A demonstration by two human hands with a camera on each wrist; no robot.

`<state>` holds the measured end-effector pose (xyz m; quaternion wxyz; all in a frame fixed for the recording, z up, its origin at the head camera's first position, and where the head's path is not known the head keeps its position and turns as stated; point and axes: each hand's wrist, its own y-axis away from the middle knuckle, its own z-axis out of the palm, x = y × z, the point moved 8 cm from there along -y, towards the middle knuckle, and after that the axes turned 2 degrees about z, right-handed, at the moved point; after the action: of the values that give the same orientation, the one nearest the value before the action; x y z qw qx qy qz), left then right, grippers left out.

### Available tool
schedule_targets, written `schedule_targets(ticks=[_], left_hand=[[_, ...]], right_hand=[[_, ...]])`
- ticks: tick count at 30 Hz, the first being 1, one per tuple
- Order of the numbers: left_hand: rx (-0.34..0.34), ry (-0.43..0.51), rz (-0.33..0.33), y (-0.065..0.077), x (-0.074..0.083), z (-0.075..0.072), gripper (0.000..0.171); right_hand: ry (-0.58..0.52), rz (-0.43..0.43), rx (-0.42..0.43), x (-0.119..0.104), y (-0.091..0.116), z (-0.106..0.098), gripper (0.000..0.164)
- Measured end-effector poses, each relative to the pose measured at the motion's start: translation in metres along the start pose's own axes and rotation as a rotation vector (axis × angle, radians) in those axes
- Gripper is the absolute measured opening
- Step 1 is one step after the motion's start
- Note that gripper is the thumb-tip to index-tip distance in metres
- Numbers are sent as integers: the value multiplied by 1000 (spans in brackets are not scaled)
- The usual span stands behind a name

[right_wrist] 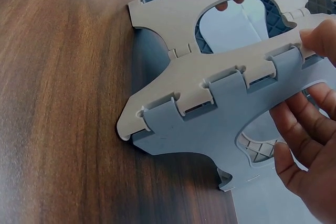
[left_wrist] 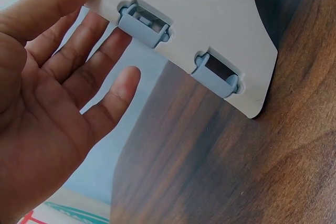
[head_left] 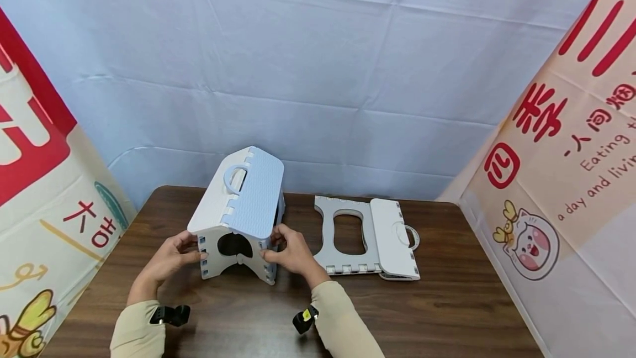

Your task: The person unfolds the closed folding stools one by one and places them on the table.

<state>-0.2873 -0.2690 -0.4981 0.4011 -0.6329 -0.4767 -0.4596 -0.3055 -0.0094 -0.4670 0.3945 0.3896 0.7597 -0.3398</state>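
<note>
A white and light-blue folding stool (head_left: 259,189) stands half folded on the table, its two top panels peaked like a roof with a loop handle (head_left: 228,178) at the ridge. My left hand (head_left: 166,261) grips the left edge of its front panel, thumb on the front and fingers behind. On the opposite edge my right hand (head_left: 294,253) does the same. In the left wrist view, blue hinge tabs (left_wrist: 144,24) line the panel edge below the left thumb. The right wrist view shows the front panel (right_wrist: 157,90) creased at its middle joint, with a grey-blue side leg (right_wrist: 210,124) hinged to it.
To the right, a second folding stool (head_left: 325,236) lies flat on the dark wooden table (head_left: 447,303), its white top panel (head_left: 390,236) and handle toward the right. A pale cloth (head_left: 298,70) hangs behind; printed cloths (head_left: 571,181) flank both sides.
</note>
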Motion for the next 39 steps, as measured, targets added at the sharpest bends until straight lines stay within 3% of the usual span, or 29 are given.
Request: schedule_targets(ticks=[16,20,24,27,35,39], left_hand=[[57,-4,-6,1,-3,4,52],[86,-18,-16,3,-4,5,53],[100,-37,-26,5,-4,4,53],[109,-66,-29,7,2,6,51],[194,-280,46,17,36,9,61],[239,-353,76,19,51,6,61]], right_hand=[[-48,11,20,5,2,2,31],[-83,8,30,-12,6,0,30],[-90,19,37,-11,6,2,31],[-79,30,39,3,4,8,33],[122,23,30,-11,21,3,72],[151,30,66,-16,22,-5,75]])
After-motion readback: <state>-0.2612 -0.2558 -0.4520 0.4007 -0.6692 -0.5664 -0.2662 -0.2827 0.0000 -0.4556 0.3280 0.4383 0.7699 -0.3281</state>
